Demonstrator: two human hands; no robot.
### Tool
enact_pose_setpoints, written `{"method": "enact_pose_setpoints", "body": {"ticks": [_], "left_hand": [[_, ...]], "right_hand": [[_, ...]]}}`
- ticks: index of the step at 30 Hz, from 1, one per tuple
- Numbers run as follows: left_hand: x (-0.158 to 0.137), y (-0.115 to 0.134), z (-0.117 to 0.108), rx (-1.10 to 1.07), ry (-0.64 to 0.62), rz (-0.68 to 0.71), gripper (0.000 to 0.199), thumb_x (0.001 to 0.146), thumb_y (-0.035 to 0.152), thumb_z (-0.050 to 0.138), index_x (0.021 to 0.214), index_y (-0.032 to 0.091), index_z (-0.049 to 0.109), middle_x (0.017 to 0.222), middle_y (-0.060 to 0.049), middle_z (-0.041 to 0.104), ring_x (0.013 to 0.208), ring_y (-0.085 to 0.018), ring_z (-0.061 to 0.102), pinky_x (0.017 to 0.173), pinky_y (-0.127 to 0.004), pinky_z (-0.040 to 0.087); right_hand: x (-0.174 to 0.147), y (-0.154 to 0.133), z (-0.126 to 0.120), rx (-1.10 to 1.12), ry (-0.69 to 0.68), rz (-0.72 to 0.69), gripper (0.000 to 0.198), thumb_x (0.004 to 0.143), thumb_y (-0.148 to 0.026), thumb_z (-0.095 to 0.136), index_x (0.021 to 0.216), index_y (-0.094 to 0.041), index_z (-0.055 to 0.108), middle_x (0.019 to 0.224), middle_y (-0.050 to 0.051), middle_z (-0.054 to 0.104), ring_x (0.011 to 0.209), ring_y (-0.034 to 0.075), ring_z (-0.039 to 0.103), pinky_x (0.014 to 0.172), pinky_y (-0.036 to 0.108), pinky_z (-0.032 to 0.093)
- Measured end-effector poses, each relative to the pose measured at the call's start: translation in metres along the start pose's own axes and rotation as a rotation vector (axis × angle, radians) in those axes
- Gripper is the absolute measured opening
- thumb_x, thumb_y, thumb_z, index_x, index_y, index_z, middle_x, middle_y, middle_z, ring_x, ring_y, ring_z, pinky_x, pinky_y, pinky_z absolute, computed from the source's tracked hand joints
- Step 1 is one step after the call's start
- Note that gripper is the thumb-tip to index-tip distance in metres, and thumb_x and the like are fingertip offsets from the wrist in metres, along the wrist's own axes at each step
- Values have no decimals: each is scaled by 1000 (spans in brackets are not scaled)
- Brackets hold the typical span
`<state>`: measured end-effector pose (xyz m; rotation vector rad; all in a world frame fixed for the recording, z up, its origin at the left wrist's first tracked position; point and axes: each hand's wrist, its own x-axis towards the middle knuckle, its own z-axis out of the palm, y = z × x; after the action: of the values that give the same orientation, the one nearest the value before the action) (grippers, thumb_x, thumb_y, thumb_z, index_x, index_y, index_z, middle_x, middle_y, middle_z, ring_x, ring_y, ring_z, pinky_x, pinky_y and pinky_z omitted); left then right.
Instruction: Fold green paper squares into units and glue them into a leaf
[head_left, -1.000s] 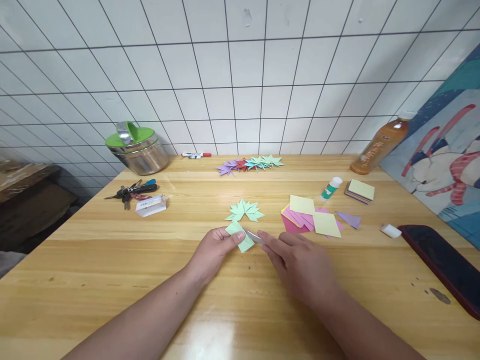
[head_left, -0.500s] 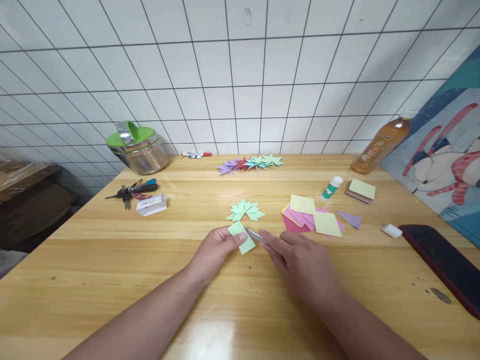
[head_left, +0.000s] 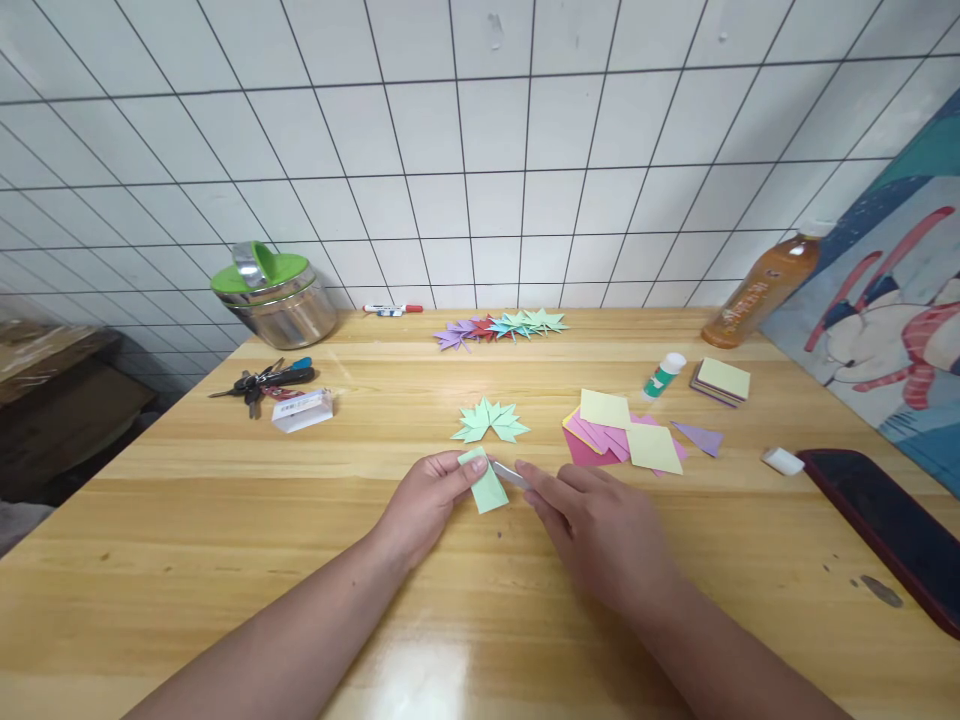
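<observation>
My left hand (head_left: 429,498) pinches a folded pale green paper (head_left: 489,488) between thumb and fingers, just above the table. In my right hand (head_left: 604,525) is a small knife (head_left: 510,474), its thin grey blade pointing left. The blade's tip meets the paper's upper right edge, beside my left thumb; the knife's handle is hidden in my fingers. Just beyond the paper lies a fan of folded green paper pieces (head_left: 491,420), spiky and joined in an arc.
Yellow notes (head_left: 654,447) lie over pink papers (head_left: 589,450) to the right, near a purple scrap (head_left: 700,438), glue stick (head_left: 664,375), its cap (head_left: 784,461), a note stack (head_left: 721,380), phone (head_left: 889,530) and bottle (head_left: 765,290). Keys (head_left: 270,382) and a steel pot (head_left: 289,312) stand left; colourful folded papers (head_left: 502,327) lie behind.
The green paper has tilted in my left hand, and my left thumb has shifted up toward its top end. The knife blade has moved slightly left along the paper's edge.
</observation>
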<state>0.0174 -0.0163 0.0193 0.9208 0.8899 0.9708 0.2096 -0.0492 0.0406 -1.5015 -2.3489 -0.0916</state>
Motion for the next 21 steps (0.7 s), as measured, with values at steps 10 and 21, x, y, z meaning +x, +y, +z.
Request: {"method": "enact_pose_setpoints", "body": {"ticks": [10,21], "left_hand": [[0,1,0,8,-43,4,24,81,31,60,93,14,72,88,-9,72,85,-22,63,84,-32,43],[0,1,0,37,-58,2,25,82,31,59,96,13,71,90,-9,72,88,-22,63,87,-34,42]], "right_hand": [[-1,2,0,14,8,-3,31,91,-30,43,118,-31,56,68,-1,61,62,14,55,54,25,28],[-1,3,2,14,28,-3,31,90,-29,44,119,-32,54,67,-2,60,62,14,55,54,25,28]]}}
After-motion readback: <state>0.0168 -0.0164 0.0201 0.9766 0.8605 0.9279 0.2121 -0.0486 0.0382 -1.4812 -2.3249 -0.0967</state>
